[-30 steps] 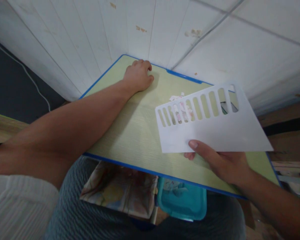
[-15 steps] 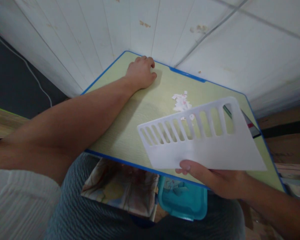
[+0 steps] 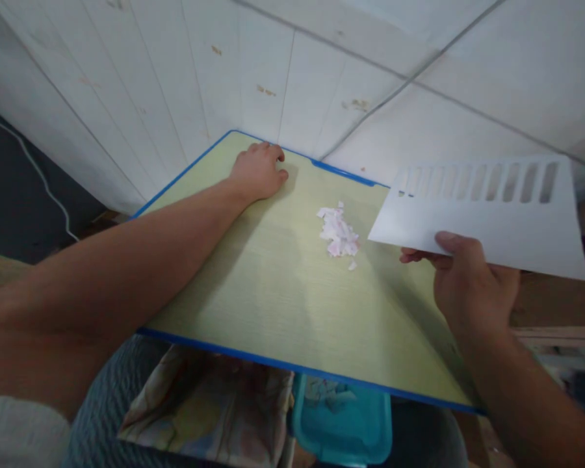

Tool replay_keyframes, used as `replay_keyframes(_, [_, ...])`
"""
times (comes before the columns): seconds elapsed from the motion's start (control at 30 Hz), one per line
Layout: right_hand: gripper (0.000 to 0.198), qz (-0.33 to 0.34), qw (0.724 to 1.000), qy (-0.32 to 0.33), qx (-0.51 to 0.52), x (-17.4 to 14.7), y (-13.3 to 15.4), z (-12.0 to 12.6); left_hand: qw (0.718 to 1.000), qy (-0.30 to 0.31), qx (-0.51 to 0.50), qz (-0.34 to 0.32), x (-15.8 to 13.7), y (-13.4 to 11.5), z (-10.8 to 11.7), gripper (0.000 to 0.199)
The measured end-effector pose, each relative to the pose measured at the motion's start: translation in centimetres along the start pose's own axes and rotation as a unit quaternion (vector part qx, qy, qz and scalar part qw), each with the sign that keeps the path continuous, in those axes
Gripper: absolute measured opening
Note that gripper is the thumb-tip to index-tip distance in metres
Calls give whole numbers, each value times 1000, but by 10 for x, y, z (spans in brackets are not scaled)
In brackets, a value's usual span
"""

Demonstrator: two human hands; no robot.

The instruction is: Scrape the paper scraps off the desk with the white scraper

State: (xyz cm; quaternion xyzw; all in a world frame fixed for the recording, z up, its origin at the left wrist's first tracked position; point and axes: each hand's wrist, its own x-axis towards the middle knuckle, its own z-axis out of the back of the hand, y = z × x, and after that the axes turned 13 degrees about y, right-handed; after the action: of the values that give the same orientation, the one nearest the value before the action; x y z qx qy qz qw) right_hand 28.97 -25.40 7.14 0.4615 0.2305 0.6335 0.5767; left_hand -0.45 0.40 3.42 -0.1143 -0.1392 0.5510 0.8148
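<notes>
My right hand (image 3: 472,286) grips a flat white plastic panel (image 3: 468,224) by its lower edge, thumb on the near face. A row of long slots runs along the panel's upper part, and it is held tilted above the right side of the pale yellow-green tabletop (image 3: 253,292). Left of the panel, apart from it, lies a small heap of torn white paper scraps (image 3: 340,235) with faint pink marks. My left hand (image 3: 260,170) rests near the tabletop's far left edge, thumb apart from the bent fingers, nothing visible in it.
Below the table's blue near edge, a turquoise plastic box (image 3: 346,429) contains some paper pieces. Beside it is a patterned cloth-like item (image 3: 209,409). A white panelled wall (image 3: 244,71) with a grey cable (image 3: 409,81) stands directly behind the table.
My right hand has carried the white panel up and to the right, away from in front of the paper scraps. My left hand stays at the far edge. The camera view has shifted.
</notes>
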Motion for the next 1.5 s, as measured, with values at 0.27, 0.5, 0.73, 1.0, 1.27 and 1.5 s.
replay_keyframes(0.27, [29,-54,995,42,-67,32,-3,-2,1000,-18,-20,-7,4,4,-6,43])
replay_keyframes(0.5, [29,-54,998,-5,-21,41,-5,6,999,-26,-20,-9,4,5,-7,39])
replay_keyframes(0.73, [29,-19,998,61,-10,31,-21,16,1000,-25,-5,-9,7,8,-8,40])
replay_keyframes(1.0, [43,0,990,129,-56,24,-13,3,1000,-5,14,-7,-5,0,3,36])
replay_keyframes(1.27, [43,17,989,138,-44,19,-7,0,999,-13,-23,-17,2,8,-3,42])
replay_keyframes(1.5, [45,-2,992,112,-56,18,0,-5,999,-28,-25,-29,7,13,-7,47])
